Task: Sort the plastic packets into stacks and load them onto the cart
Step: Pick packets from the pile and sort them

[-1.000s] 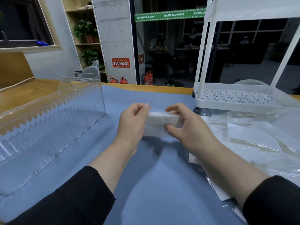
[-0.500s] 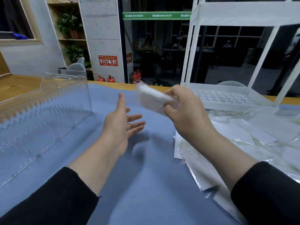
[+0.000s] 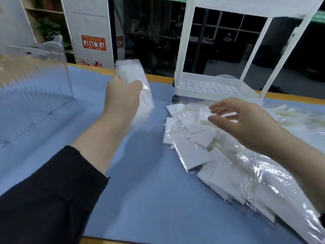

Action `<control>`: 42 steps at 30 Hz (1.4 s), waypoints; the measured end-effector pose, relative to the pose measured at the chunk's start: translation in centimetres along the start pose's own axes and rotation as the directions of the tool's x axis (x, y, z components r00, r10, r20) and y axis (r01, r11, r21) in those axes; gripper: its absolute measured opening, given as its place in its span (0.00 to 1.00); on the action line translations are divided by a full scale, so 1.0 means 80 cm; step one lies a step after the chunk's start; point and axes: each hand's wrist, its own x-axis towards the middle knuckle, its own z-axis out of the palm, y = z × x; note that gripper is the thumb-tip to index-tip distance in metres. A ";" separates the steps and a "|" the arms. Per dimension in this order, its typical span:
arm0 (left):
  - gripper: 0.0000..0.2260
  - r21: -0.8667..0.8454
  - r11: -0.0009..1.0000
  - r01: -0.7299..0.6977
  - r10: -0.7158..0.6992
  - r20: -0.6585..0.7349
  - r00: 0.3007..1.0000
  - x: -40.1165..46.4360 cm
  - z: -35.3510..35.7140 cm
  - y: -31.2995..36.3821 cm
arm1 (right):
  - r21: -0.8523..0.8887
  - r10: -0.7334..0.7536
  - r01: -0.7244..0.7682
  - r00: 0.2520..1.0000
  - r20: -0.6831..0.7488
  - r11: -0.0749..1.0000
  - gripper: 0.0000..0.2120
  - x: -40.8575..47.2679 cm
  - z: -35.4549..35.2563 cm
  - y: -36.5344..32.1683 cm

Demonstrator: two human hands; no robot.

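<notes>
Stack of packets [image 3: 135, 85] now switched into left hand [image 3: 121, 97], gripped upright; right hand [image 3: 246, 124] released, spread above loose pile [image 3: 202, 143]. Slick film, blurred motion: stack may fan apart.

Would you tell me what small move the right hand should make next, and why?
Probably lower the right hand onto the loose packets just beneath it and pinch one. Its fingers are spread and hold nothing, hovering over the heap, while the left hand already grips a stack of packets that the new one could join. The cart's bottom shelf holds nothing visible.
</notes>
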 end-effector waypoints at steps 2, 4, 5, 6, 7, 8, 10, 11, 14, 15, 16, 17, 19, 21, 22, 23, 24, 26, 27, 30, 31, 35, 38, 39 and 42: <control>0.06 0.188 0.975 -0.114 0.100 0.082 0.992 -0.004 -0.002 -0.002 | -0.153 0.095 -0.078 0.990 0.108 0.985 0.31 -0.015 -0.011 0.005; 0.06 0.329 0.935 -0.135 0.046 0.264 0.963 -0.019 0.008 -0.011 | -0.278 0.128 -0.057 0.961 0.245 0.959 0.40 -0.027 -0.012 0.003; 0.05 0.373 0.917 -0.139 0.005 0.339 0.941 -0.024 0.013 -0.018 | -0.315 0.125 -0.024 0.943 0.307 0.949 0.43 -0.031 -0.010 0.001; 0.04 0.401 0.906 -0.137 -0.027 0.378 0.925 -0.028 0.016 -0.024 | -0.330 0.113 0.014 0.925 0.362 0.944 0.46 -0.035 -0.007 -0.003; 0.03 0.416 0.901 -0.118 -0.057 0.384 0.921 -0.027 0.016 -0.027 | -0.329 0.093 0.049 0.912 0.400 0.943 0.48 -0.037 -0.004 -0.007; 0.03 0.415 0.906 -0.085 -0.084 0.372 0.925 -0.026 0.013 -0.027 | -0.323 0.067 0.080 0.905 0.419 0.943 0.50 -0.038 0.000 -0.010; 0.03 0.375 0.927 0.001 -0.140 0.342 0.929 -0.021 0.006 -0.027 | -0.334 0.042 0.112 0.906 0.422 0.936 0.55 -0.036 0.010 -0.016; 0.03 0.349 0.936 0.045 -0.168 0.331 0.928 -0.019 0.003 -0.028 | -0.345 0.032 0.115 0.920 0.392 0.932 0.55 -0.032 0.016 -0.018; 0.03 0.304 0.951 0.061 -0.159 0.308 0.938 -0.015 0.003 -0.029 | -0.290 -0.007 0.053 0.988 0.156 0.956 0.46 -0.007 0.019 -0.012; 0.03 0.291 0.956 0.040 -0.132 0.305 0.943 -0.013 0.004 -0.029 | -0.255 0.013 0.013 0.995 0.104 0.967 0.43 0.005 0.015 -0.005; 0.03 0.280 0.960 0.024 -0.113 0.304 0.946 -0.012 0.004 -0.030 | -0.254 0.050 -0.020 0.992 0.114 0.967 0.43 0.016 0.010 0.002; 0.05 0.276 0.961 0.018 -0.105 0.304 0.947 -0.010 0.005 -0.030 | -0.283 0.102 -0.049 0.979 0.174 0.958 0.45 0.026 0.006 0.009; 0.07 0.277 0.961 0.015 -0.103 0.308 0.946 -0.007 0.005 -0.032 | -0.328 0.205 -0.096 0.926 0.318 0.940 0.50 0.041 0.003 0.024; 0.07 0.280 0.960 0.019 -0.108 0.309 0.945 -0.006 0.006 -0.033 | -0.318 0.247 -0.121 0.887 0.391 0.940 0.50 0.051 0.007 0.033; 0.07 0.278 0.960 0.021 -0.111 0.311 0.944 -0.005 0.007 -0.034 | -0.314 0.256 -0.130 0.879 0.402 0.941 0.49 0.054 0.009 0.036; 0.07 0.276 0.961 0.022 -0.112 0.315 0.942 -0.004 0.008 -0.035 | -0.314 0.261 -0.136 0.878 0.402 0.940 0.47 0.056 0.010 0.037; 0.08 0.275 0.961 0.017 -0.109 0.320 0.941 -0.004 0.008 -0.035 | -0.320 0.263 -0.137 0.880 0.395 0.938 0.45 0.059 0.011 0.037; 0.08 0.271 0.962 0.012 -0.105 0.330 0.938 -0.004 0.008 -0.035 | -0.352 0.254 -0.117 0.892 0.375 0.929 0.41 0.064 0.013 0.035; 0.08 0.269 0.963 0.013 -0.106 0.333 0.937 -0.004 0.008 -0.034 | -0.375 0.246 -0.101 0.900 0.360 0.921 0.37 0.066 0.015 0.034; 0.08 0.249 0.968 0.026 -0.111 0.334 0.936 -0.006 0.007 -0.032 | -0.419 0.177 -0.051 0.947 0.267 0.907 0.17 0.069 0.017 0.034; 0.07 0.242 0.970 0.028 -0.110 0.331 0.937 -0.006 0.007 -0.032 | -0.427 0.137 -0.033 0.967 0.216 0.904 0.10 0.070 0.018 0.037; 0.06 0.193 0.981 0.037 -0.096 0.307 0.947 -0.004 0.007 -0.030 | -0.340 0.091 -0.059 0.993 0.078 0.939 0.09 0.072 0.013 0.043; 0.12 0.107 0.991 0.080 -0.108 0.293 0.950 -0.008 0.006 -0.023 | -0.233 0.016 -0.047 0.991 -0.135 0.971 0.07 0.078 -0.005 0.028; 0.15 0.084 0.991 0.103 -0.123 0.293 0.948 -0.008 0.006 -0.021 | -0.127 0.028 -0.056 0.976 -0.216 0.990 0.06 0.081 -0.012 0.018; 0.09 -0.006 0.986 0.164 -0.154 0.308 0.939 -0.003 0.004 -0.022 | 0.434 0.217 -0.094 0.945 -0.244 0.896 0.04 0.093 -0.024 -0.014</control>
